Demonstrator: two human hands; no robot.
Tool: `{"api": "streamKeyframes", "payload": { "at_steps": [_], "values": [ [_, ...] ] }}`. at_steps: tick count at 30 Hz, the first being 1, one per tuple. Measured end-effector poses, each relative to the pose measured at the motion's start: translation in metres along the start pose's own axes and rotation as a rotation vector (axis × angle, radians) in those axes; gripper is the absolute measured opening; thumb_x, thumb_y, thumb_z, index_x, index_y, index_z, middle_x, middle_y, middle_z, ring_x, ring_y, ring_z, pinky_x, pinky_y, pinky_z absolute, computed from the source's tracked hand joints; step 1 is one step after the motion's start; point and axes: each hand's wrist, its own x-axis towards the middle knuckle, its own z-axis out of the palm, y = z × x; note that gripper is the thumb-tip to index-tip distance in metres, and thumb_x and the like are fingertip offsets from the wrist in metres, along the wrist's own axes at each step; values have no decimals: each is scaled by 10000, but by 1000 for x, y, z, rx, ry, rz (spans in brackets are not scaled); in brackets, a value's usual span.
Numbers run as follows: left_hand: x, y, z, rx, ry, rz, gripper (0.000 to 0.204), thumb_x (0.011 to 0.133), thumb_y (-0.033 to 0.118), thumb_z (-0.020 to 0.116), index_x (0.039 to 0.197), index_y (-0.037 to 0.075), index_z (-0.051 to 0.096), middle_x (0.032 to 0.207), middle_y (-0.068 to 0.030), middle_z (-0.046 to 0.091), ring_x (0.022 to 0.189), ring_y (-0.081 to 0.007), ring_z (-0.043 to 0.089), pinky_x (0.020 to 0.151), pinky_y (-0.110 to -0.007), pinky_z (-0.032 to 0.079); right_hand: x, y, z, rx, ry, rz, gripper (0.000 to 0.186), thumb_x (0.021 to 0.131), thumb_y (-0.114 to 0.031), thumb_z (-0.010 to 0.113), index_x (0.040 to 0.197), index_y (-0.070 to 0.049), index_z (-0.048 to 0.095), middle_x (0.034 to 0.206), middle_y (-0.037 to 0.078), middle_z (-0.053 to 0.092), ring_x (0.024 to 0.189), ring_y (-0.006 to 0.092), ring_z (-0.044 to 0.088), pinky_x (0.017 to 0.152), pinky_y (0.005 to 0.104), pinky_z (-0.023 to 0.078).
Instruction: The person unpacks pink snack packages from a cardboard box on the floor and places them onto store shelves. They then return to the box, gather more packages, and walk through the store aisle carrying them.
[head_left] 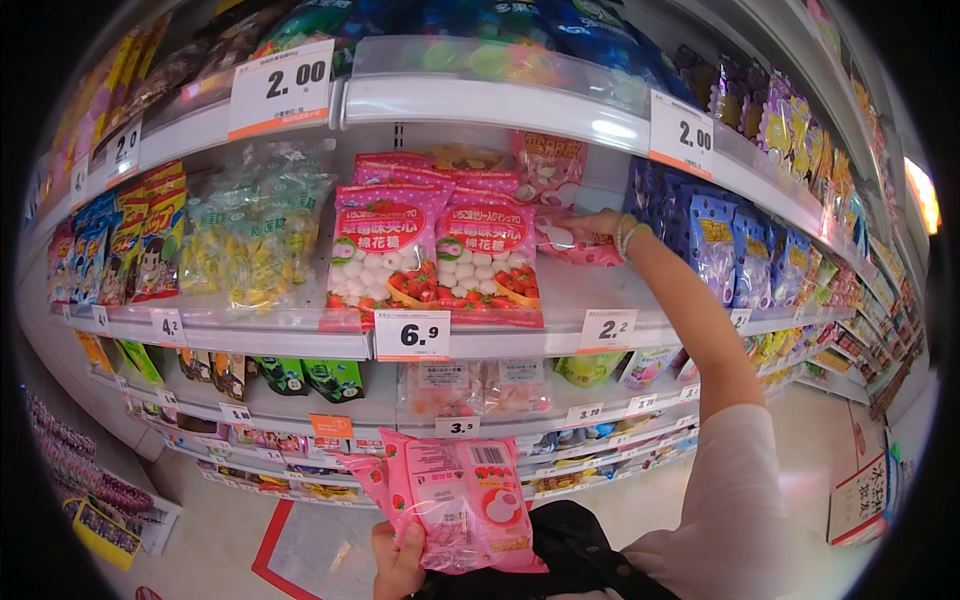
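Two grips | left hand (398, 560) clutches pink bags (462, 500) | right hand (593, 224) grasps shelf bag (572, 245)

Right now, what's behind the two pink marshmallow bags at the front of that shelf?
Behind the front pink marshmallow bags more pink bags stand in a row. The right hand reaches one there. The shelf's rear is covered.
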Motion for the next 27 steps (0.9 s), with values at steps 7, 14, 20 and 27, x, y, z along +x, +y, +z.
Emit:
{"api": "streamKeyframes", "payload": {
  "at_steps": [7,14,20,27],
  "values": [
    [4,0,-8,-135,-61,-117,365,878,303,546,1037,8,402,939,-82,507,809,-108,463,725,-262,397,-21,-24,-46,-70,-111,-323,469,592,-167,789,993,-9,603,905,45,632,803,174,599,755,289,467],
    [3,-8,1,-113,-9,-94,359,886,288,539,1069,18,389,951,-78,509,817,-114,473,736,-270,406,51,-20,-84,-859,752,-887,433,614,-116,635,1029,-11,574,1019,198,576,975,302,547,852,387,437],
    [-11,-6,20,-161,201,-82,378,883,269,546,1099,9,378,979,-96,511,860,-139,495,758,-287,416,89,-9,-74,-856,979,-734,466,734,-214,567,1163,-44,502,1202,200,483,1139,342,442,951,426,355],
    [-18,2,35,-66,427,67,375,862,285,560,1010,-33,428,942,-92,517,826,-138,489,731,-290,411,116,1,-58,-935,1305,-811,465,804,-283,528,1207,-56,476,1234,182,462,1167,367,408,989,475,301]
  ]
}}
